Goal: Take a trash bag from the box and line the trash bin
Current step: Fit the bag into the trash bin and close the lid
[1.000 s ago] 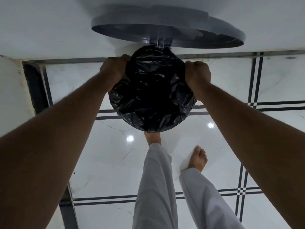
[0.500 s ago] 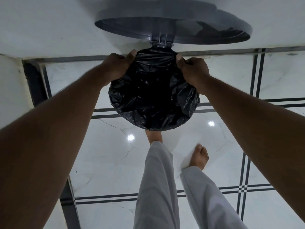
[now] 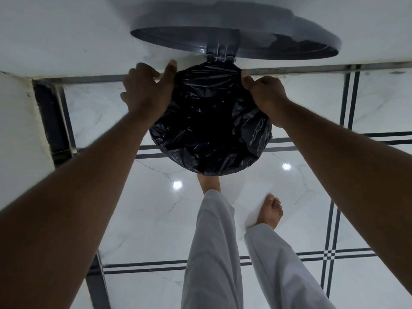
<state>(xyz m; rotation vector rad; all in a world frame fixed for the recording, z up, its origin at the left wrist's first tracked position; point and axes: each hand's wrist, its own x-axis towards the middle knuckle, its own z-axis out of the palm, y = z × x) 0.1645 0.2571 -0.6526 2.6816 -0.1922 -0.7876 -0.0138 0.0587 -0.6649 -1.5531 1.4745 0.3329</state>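
The left hand [image 3: 147,94] has opened, fingers splayed; the right hand [image 3: 265,94] pinches the crinkled glossy black bag [image 3: 209,130].

Left hand [image 3: 146,94] spread against crinkled black plastic trash bag [image 3: 211,128]; right hand [image 3: 266,94] pinching its rim under raised round grey lid [image 3: 236,34].

The bag [image 3: 209,130] covers the bin's mouth between the left hand [image 3: 146,92] and right hand [image 3: 265,94], lid [image 3: 245,36] raised behind, feet nearer.

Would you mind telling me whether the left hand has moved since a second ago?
Yes. The left hand slid back along the bag's rim toward the lid hinge, fingers opening.
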